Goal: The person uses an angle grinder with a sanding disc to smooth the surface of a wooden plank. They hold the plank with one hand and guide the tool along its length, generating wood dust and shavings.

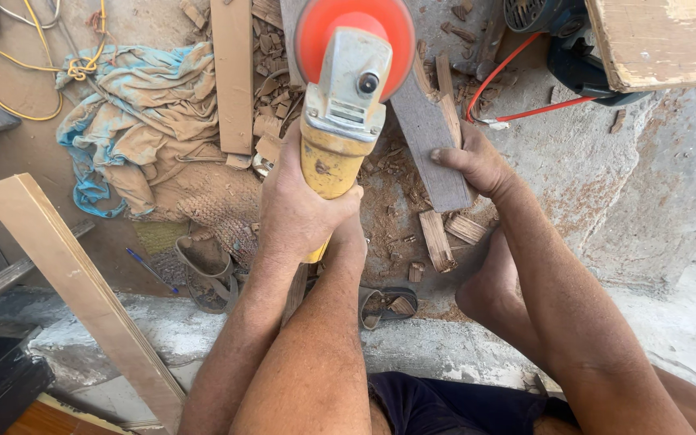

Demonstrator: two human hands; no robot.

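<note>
Closest to me, two bare forearms run up the middle of the view, and a knee in dark shorts sits at the bottom edge, so I'm crouched low over the floor. My left hand (pixel 296 205) is wrapped tight around the yellow body of an angle grinder (pixel 340 133), fingers closed on the barrel, which keeps the tool steady while its orange guard (pixel 316 32) points away from me. There seems to be a second forearm pressed in just behind that grip, bracing it, though I can't tell clearly how it joins up from this angle. Out to the right, my right hand (pixel 477 165) lies flat, fingers together and pressing down on the near end of a grey wooden strip (pixel 428 129), pinning it to the concrete floor (pixel 606 185) so it can't skid; it clamps nothing, it just bears down. The strip runs up and away, passing just beside the grinder's head. Around it, brown sawdust and short wood offcuts (pixel 445 234) litter the floor, and a worn sandal (pixel 203 266) sits below to the left near a blue pen (pixel 151 270). A pale long board (pixel 82 290) leans across the left foreground. Further off, a crumpled blue and tan cloth (pixel 138 113) lies in a heap with yellow cord (pixel 34 56) looping past it, and a red cable (pixel 517 89) trails toward a dark power tool (pixel 573 48) at the top right.
</note>
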